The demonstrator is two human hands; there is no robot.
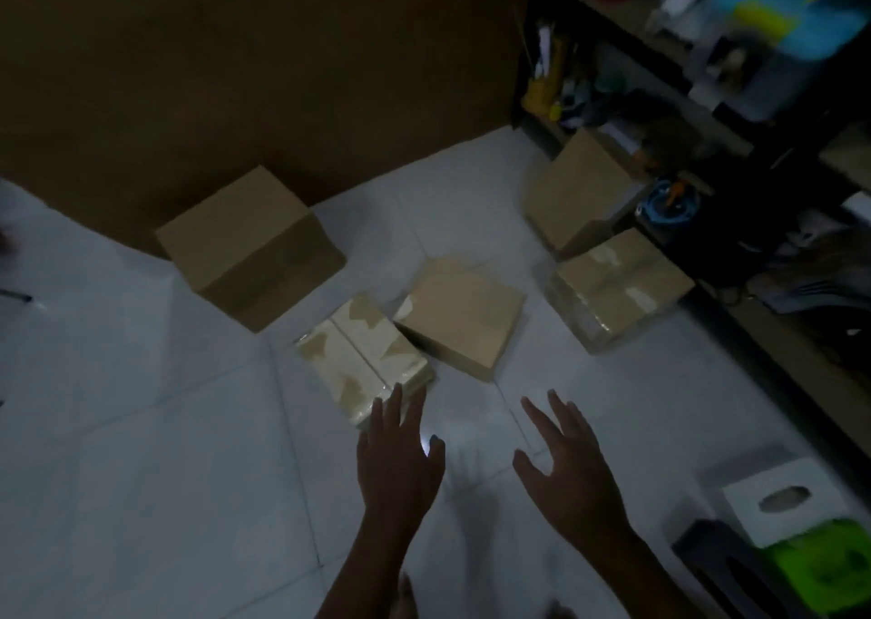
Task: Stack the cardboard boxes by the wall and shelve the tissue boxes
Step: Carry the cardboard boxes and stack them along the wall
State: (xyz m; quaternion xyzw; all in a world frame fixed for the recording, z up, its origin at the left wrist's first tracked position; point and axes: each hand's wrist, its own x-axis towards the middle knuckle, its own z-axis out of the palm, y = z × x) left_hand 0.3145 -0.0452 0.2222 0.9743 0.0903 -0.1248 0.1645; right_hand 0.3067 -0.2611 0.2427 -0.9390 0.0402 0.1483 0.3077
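While my left hand (396,458) and right hand (570,467) hover spread and empty over the floor (141,477), the tissue pack (363,359) lies just beyond my left fingertips, touching a flat cardboard box (459,317).

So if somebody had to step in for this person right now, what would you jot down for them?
Left hand: open, empty, fingertips near the pale wrapped tissue pack on the floor.
Right hand: open, empty, held above the floor tiles.
Cardboard: large box by the wall; flat box mid-floor; another box and a wrapped pack beside the shelf. White tissue box low on the right.
Done: nothing stacked.
Left: stack the boxes by the wall, shelve the tissues.
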